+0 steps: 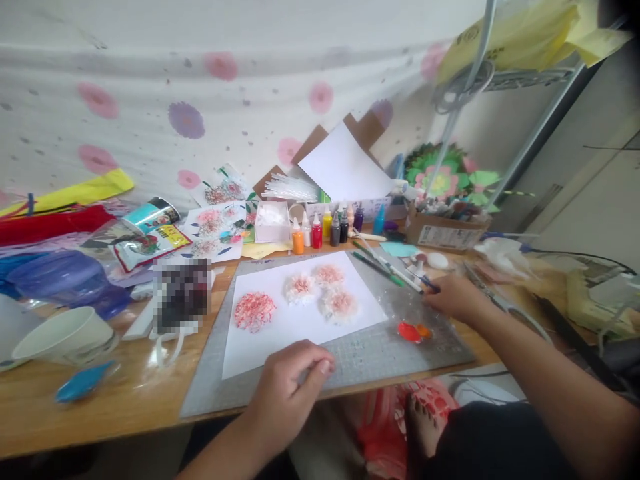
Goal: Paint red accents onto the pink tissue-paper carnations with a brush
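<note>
Rests the curled left hand [297, 377], fingers together, at the near edge of the white paper [304, 323], perhaps steadying it on the grey mat [360, 360]. Meets a dark stick [429, 284] with the right hand [457, 299]; cannot tell whether gripping. Leaves bare mat for moving around the red paint [409, 332], just short of the worktop [130, 420] edge.
</note>
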### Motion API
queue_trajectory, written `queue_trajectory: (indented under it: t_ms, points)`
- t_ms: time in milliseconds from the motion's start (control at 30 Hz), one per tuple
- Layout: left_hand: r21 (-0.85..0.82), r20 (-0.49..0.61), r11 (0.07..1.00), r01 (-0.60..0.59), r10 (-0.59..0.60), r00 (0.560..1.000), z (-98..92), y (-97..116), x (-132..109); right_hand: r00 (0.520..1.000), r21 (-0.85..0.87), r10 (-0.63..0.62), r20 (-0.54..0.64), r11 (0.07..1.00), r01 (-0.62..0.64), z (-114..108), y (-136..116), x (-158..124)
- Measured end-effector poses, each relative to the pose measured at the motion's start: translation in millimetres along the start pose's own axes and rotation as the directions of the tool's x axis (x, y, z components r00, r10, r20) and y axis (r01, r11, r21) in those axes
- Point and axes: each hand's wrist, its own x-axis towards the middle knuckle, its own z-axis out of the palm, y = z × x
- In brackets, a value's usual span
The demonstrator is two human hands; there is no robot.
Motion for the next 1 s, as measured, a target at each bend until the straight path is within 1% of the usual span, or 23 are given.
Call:
queue_trajectory:
  t_ms: [33, 100, 200, 300, 367, 467, 600, 700, 800, 833, 933, 1000]
  points:
    - [0.068, -0.024, 0.997, -0.048, 0.05, 0.998, -4.7, -4.5, -0.2, 1.0, -0.006, 0.001, -0.003, 1.0, -0.001, 0.0, -0.3, -0.7]
    - [0.139, -0.048, 0.985, -0.099, 0.107, 0.993, -9.8, -12.2, -1.1, 1.0, -0.015, 0.002, -0.014, 1.0, -0.002, -0.6, -0.7, -2.4]
    - [0.182, -0.046, 0.976, -0.12, 0.13, 0.99, -9.1, -18.4, -3.5, 0.998, -0.007, 0.012, -0.057, 1.0, -0.012, -4.3, -1.0, -6.9]
    - [0.191, -0.035, 0.973, -0.126, 0.135, 0.99, -5.3, -18.9, -5.8, 0.99, 0.048, 0.025, -0.138, 0.999, -0.018, -10.7, -3.8, -15.2]
    - [0.181, -0.043, 0.976, -0.12, 0.13, 0.991, -4.0, -18.1, -6.7, 0.982, 0.12, 0.007, -0.186, 0.993, 0.016, -15.0, -8.7, -22.6]
    - [0.143, -0.068, 0.984, -0.101, 0.112, 0.991, -4.2, -19.1, -6.7, 0.969, 0.259, -0.074, -0.235, 0.956, 0.136, -20.7, -20.7, -35.8]
    - [0.049, -0.106, 0.996, -0.077, 0.082, 0.991, -3.8, -24.2, -5.5, 0.942, 0.386, -0.214, -0.26, 0.871, 0.304, -26.7, -44.4, -60.1]
    - [-0.09, -0.129, 0.995, -0.043, 0.032, 0.991, 1.1, -21.5, -8.8, 0.923, 0.472, -0.304, -0.235, 0.795, 0.382, -25.7, -68.7, -86.4]
    - [-0.271, -0.122, 0.963, -0.001, -0.034, 0.992, 9.9, -6.9, -17.6, 0.896, 0.633, -0.414, -0.161, 0.653, 0.416, -19.8, -95.7, -116.6]
    - [-0.323, -0.107, 0.946, 0.012, -0.049, 0.993, 12.9, -0.2, -20.8, 0.877, 0.647, -0.463, -0.126, 0.632, 0.427, -18.0, -103.7, -126.0]
    - [-0.438, -0.087, 0.898, 0.04, -0.087, 0.992, 19.1, 19.9, -27.6, 0.809, 0.635, -0.579, -0.1, 0.589, 0.5, -15.6, -120.3, -146.6]
    - [-0.492, -0.102, 0.869, 0.055, -0.121, 0.987, 20.9, 29.4, -29.1, 0.796, 0.648, -0.6, -0.084, 0.574, 0.501, -16.0, -125.2, -153.4]
